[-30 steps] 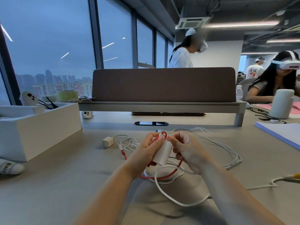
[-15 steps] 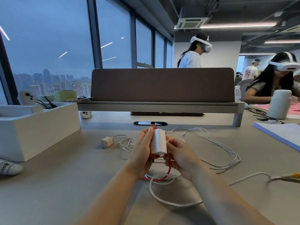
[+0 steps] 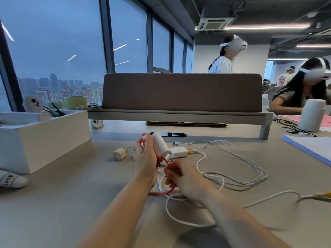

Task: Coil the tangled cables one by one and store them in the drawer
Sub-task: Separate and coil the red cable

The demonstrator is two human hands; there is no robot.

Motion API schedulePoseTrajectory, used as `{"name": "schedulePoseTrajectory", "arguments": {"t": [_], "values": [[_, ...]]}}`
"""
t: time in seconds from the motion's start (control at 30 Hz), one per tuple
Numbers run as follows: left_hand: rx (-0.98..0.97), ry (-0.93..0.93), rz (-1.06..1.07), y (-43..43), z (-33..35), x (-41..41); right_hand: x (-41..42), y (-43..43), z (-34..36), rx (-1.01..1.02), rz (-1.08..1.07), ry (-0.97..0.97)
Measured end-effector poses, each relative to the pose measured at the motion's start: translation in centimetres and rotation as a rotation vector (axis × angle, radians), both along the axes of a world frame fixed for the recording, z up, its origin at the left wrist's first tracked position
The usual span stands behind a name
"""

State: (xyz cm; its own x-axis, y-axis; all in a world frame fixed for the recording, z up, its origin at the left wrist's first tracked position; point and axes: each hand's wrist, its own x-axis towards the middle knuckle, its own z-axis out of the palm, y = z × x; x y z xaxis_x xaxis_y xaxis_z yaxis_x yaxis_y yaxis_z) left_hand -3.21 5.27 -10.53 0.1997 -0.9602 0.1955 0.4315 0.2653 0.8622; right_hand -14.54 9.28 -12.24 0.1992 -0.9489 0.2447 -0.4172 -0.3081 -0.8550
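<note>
Head view: my left grip (image 3: pixel 145 159) raised above surface (image 3: pixel 71 203), fingers curled round white charger block (image 3: pixel 160 144). Block tilted, red cable (image 3: pixel 167 162) showing at its top and bottom ends. My right grip (image 3: pixel 181 176) lower, just beside left, pinching red strand that runs down from block. Loose red loop lies on surface under both wrists. White cables (image 3: pixel 238 178) tangled at right, one passing beneath my right forearm. Small white plug (image 3: pixel 119 153) left of hands. Flat white adapter (image 3: pixel 178 152) just behind block. Open white box (image 3: pixel 44 140) far left.
</note>
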Motion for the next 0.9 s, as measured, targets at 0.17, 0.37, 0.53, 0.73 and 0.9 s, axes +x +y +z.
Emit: {"name": "schedulePoseTrajectory", "arguments": {"t": [0.17,0.37,0.53,0.73,0.9], "values": [[-0.028,-0.171,0.115,-0.3,-0.2,0.2,0.2,1.2,0.1,-0.188,-0.035,0.389],[-0.141,-0.437,0.281,0.2,0.2,-0.3,0.0,0.1,0.2,-0.525,-0.127,0.673],[-0.174,-0.520,0.327,0.3,0.2,0.2,-0.2,-0.2,0.5,-0.432,-0.159,0.423],[-0.213,-0.669,0.347,0.2,-0.1,0.8,-0.6,0.2,0.7,-0.103,0.063,0.242],[-0.262,-0.864,0.249,-0.9,-1.2,0.7,-1.0,0.0,0.6,-0.468,0.012,0.597]]}}
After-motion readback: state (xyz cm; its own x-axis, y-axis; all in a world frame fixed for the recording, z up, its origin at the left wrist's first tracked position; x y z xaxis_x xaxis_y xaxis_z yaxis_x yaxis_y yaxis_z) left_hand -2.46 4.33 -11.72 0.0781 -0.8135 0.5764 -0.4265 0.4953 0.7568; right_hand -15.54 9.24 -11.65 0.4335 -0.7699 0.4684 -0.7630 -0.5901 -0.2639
